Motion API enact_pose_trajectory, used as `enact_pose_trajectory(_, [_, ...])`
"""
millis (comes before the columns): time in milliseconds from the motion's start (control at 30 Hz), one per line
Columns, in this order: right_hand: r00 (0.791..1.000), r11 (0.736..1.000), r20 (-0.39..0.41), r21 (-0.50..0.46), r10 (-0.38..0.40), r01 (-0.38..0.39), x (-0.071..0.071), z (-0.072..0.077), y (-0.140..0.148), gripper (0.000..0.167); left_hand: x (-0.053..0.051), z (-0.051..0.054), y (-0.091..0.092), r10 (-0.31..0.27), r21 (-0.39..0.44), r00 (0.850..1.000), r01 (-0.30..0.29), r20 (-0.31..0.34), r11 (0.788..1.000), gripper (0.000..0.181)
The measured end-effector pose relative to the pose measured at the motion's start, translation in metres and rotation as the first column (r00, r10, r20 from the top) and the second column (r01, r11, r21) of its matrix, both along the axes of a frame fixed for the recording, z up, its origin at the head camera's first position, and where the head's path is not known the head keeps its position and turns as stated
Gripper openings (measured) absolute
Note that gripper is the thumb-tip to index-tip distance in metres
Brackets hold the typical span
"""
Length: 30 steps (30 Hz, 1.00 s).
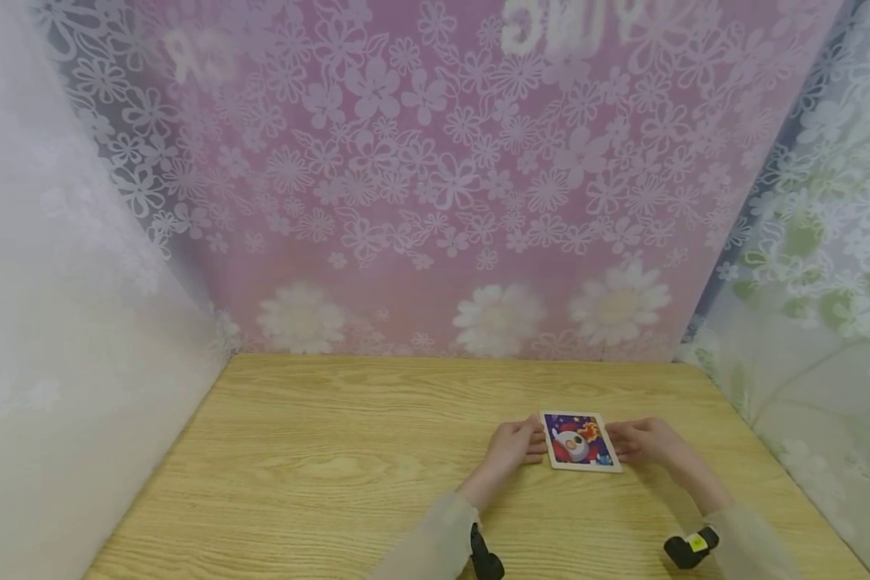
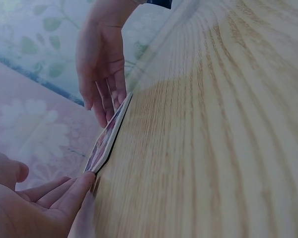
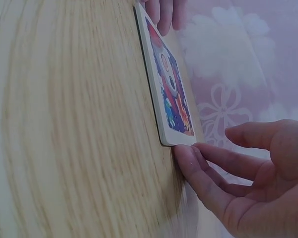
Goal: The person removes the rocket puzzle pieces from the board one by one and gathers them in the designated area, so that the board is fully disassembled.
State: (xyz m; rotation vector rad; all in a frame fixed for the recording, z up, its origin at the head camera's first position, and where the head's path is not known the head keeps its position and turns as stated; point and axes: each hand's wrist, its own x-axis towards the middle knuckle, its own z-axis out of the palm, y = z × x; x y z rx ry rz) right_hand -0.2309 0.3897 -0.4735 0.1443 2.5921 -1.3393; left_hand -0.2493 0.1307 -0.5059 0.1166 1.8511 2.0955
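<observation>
A flat, square picture board (image 1: 582, 442) with a pale border lies on the wooden table. Its print shows a white and red cartoon figure with an orange flame shape on dark purple. My left hand (image 1: 513, 446) is at the board's left edge, fingers extended; in the left wrist view a fingertip of that hand (image 2: 44, 203) touches the board's near corner. On the opposite side, my right hand (image 1: 648, 441) has its fingertips at the right edge. Seen from the right wrist, the fingers (image 3: 188, 161) meet the board's end, with the thumb (image 3: 248, 135) held apart from it.
The wood-grain table (image 1: 319, 475) ends at a pink flowered backdrop (image 1: 420, 201). A pale sheet (image 1: 65, 306) hangs on the left and a leaf-patterned one (image 1: 819, 322) on the right. Black wrist devices (image 1: 486, 556) sit at both sleeves.
</observation>
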Motion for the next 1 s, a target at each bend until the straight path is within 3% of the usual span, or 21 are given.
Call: enact_pose_trajectory(1000, [1.000,0.997,0.006,-0.077,0.024,-0.023,0.003,0.002,-0.036,0.044,0.006,0.006,-0.035,0.003,-0.078,1.000,-0.005,-0.023,0.997,0.048])
